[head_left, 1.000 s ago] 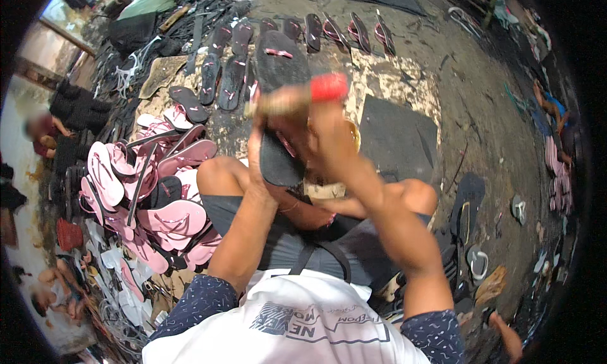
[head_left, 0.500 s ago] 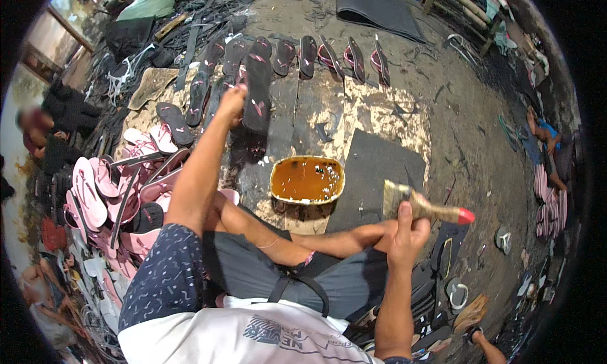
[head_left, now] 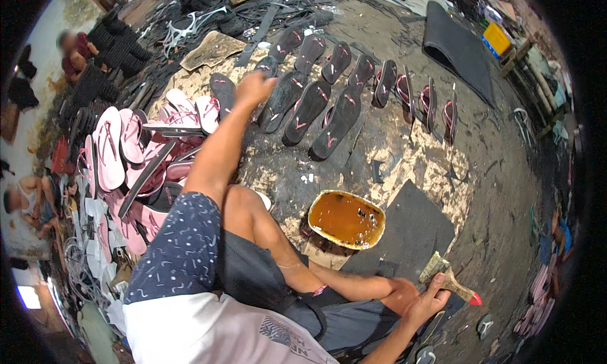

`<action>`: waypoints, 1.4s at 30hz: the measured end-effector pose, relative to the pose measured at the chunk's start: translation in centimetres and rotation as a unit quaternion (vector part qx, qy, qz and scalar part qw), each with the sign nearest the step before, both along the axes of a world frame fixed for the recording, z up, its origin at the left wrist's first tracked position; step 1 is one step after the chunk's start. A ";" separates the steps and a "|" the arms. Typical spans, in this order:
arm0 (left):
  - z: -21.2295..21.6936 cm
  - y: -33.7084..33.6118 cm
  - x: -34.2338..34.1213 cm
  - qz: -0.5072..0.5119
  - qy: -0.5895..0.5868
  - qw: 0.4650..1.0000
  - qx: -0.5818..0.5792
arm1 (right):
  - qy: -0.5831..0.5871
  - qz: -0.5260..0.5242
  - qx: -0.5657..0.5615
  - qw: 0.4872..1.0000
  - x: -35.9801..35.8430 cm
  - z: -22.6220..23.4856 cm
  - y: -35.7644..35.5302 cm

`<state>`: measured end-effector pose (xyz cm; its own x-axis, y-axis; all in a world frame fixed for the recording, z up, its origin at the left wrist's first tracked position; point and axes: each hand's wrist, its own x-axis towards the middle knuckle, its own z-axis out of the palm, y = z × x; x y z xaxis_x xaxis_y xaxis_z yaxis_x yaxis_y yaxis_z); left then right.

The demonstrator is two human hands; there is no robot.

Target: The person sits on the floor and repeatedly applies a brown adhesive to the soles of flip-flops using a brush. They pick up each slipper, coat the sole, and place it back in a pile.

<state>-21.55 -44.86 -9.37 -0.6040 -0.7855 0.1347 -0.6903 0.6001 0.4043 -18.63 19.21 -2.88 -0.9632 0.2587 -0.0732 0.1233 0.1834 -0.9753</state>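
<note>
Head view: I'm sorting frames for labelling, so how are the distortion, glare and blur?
Head view: fisheye bending, with black filling the corners; head view: small bright glints on the liquid; head view: the white shirt looks washed out at the shoulder; head view: the brush reads fairly clearly, the left hand slightly softer.

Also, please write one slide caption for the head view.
Left hand among dark sandals, right hand holding a brush, with amber liquid in a tub.
</note>
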 end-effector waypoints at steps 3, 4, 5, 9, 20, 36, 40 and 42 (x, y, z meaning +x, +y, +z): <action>-3.1 -9.1 10.3 0.148 -0.203 0.967 -0.046 | -0.001 0.038 0.030 0.999 -1.3 -1.7 0.0; -4.7 -10.1 11.9 0.162 -0.238 0.957 -0.021 | 0.000 0.044 0.036 0.998 -1.2 -1.4 -0.6; -5.3 -9.4 10.4 0.144 -0.285 0.948 -0.019 | 0.010 0.043 0.046 0.998 -1.1 -0.8 -1.3; -6.2 -5.7 9.7 0.148 -0.325 0.934 0.001 | 0.001 0.052 0.121 0.991 -1.6 -0.4 -1.0; 12.1 -6.1 21.9 0.118 0.499 0.831 0.216 | 0.056 0.083 0.257 0.961 -2.4 5.1 -6.4; 20.3 22.4 42.2 0.010 0.209 0.977 0.042 | 0.083 0.280 -0.006 0.956 -3.1 3.3 -12.3; 17.5 25.6 38.2 -0.027 0.199 0.957 0.208 | 0.033 0.222 0.066 0.972 -2.7 2.4 -11.0; 15.5 26.6 38.2 0.011 0.182 0.973 0.139 | 0.053 0.272 0.076 0.958 -2.3 1.7 -10.2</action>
<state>16.68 -18.29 6.17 -0.5385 -0.8344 0.1170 -0.4820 0.4189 0.7695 -20.95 9.06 -1.14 -0.9584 -0.2838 0.0318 -0.1295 0.3326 -0.9341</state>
